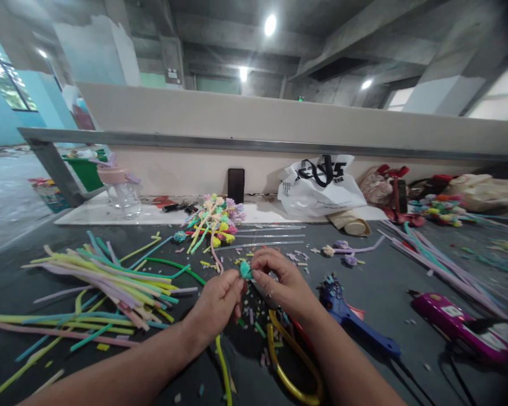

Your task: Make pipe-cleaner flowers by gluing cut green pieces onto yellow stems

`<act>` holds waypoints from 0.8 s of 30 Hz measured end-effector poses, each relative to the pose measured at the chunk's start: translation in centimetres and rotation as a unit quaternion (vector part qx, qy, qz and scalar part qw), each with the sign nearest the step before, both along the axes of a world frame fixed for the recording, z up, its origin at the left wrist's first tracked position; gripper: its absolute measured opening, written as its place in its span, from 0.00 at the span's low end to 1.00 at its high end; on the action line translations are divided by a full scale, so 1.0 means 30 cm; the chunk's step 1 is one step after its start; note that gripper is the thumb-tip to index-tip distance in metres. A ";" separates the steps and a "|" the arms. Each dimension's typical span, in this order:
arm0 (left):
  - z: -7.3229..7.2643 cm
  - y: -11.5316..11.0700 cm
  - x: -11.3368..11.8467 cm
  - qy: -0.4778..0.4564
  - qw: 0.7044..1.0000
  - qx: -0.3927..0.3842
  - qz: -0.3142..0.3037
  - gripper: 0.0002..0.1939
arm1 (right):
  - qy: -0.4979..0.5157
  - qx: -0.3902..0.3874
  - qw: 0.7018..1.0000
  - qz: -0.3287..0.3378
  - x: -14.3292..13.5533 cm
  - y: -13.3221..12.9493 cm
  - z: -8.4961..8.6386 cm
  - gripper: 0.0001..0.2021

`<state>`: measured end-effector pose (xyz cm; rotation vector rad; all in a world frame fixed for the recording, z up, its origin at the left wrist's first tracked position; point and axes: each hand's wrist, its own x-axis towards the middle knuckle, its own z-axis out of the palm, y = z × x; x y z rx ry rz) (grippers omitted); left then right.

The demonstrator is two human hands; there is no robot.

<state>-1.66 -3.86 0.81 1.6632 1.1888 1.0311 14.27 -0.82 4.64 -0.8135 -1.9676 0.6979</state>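
Note:
A small teal fuzzy ball, which looks like bent pipe cleaner, sits between the fingertips of both hands above the dark table. My left hand pinches it from the left with closed fingers. From the right, my right hand has thumb and forefinger closed on the same ball. A green pipe cleaner runs toward my left hand; whether it joins the ball is hidden. Below the hands lie yellow-handled scissors, partly covered by my right forearm. Beyond the ball rests a bunch of colourful pipe-cleaner flowers.
Loose pipe cleaners are heaped at left. At right lie a blue glue gun and a purple corded tool. Clear glue sticks, a phone, a white bag and a clear bottle are farther back.

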 end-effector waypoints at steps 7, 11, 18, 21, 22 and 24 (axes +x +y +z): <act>0.015 -0.002 -0.002 0.076 0.995 0.059 0.021 0.15 | -0.026 -0.019 0.999 0.020 0.003 0.005 -0.001 0.04; 0.020 -0.007 -0.004 0.113 0.988 0.096 0.033 0.15 | -0.027 -0.027 0.999 0.027 0.004 0.014 -0.012 0.05; 0.006 -0.007 -0.009 0.169 0.972 0.163 0.033 0.16 | -0.022 -0.059 0.998 0.031 0.008 0.022 -0.014 0.06; 0.002 0.000 -0.011 0.197 0.961 0.190 0.048 0.16 | -0.027 -0.060 0.998 0.021 0.012 0.028 -0.017 0.05; -0.001 0.001 -0.012 0.209 0.956 0.199 0.052 0.16 | -0.026 -0.056 0.998 0.014 0.014 0.029 -0.018 0.04; -0.009 0.004 -0.013 0.234 0.946 0.217 0.054 0.15 | -0.024 -0.047 0.999 0.000 0.015 0.031 -0.021 0.04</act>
